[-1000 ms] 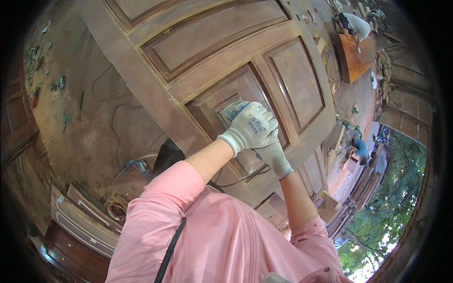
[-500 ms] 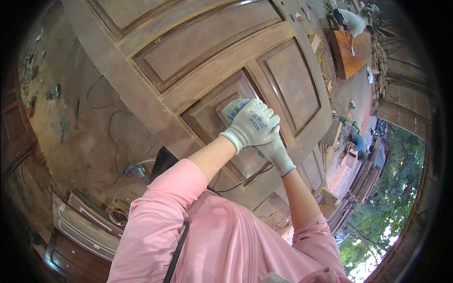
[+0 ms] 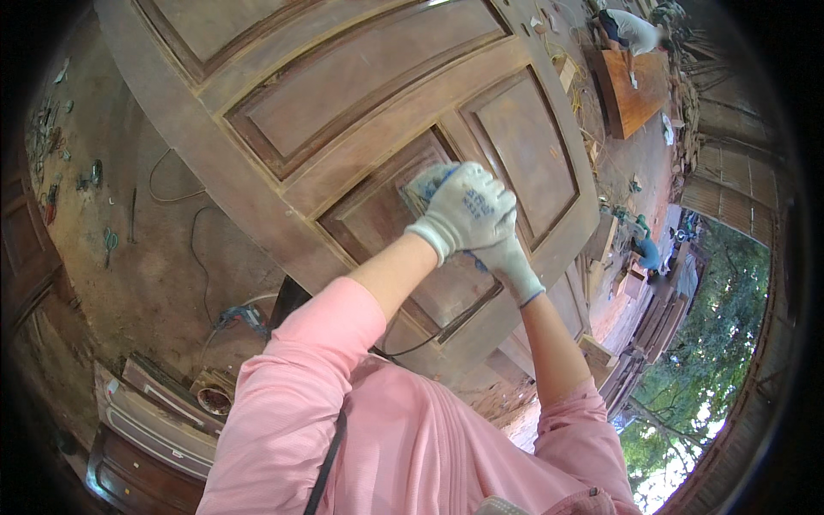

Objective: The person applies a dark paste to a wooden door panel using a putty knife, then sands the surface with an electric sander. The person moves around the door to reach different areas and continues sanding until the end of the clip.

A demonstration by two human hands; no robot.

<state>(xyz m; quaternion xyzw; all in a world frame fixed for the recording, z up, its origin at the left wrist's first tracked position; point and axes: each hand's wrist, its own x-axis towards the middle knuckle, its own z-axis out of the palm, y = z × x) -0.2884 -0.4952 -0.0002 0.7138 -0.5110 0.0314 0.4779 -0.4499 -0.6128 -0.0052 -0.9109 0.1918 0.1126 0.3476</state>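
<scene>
A brown wooden panel door lies before me, with raised panels framed by grooved mouldings. Both my hands wear pale knitted work gloves. My left hand is closed over the top of a sander, whose greyish flat front and a bit of blue show past the glove. Tucked against it from behind, my right hand grips the same tool; its fingers are mostly hidden. The sander rests on one of the door's lower panels, and a dark cord trails across the door near my body.
On the dirt floor to the left lie a blue power tool, green-handled scissors and loose cables. Stacked door panels stand at lower left. Far right, a person bends over an orange-brown board; another person is farther down.
Both hands and the sander have shifted slightly up and to the right over the door panel. The view has moved a little, so the door sits farther left.
</scene>
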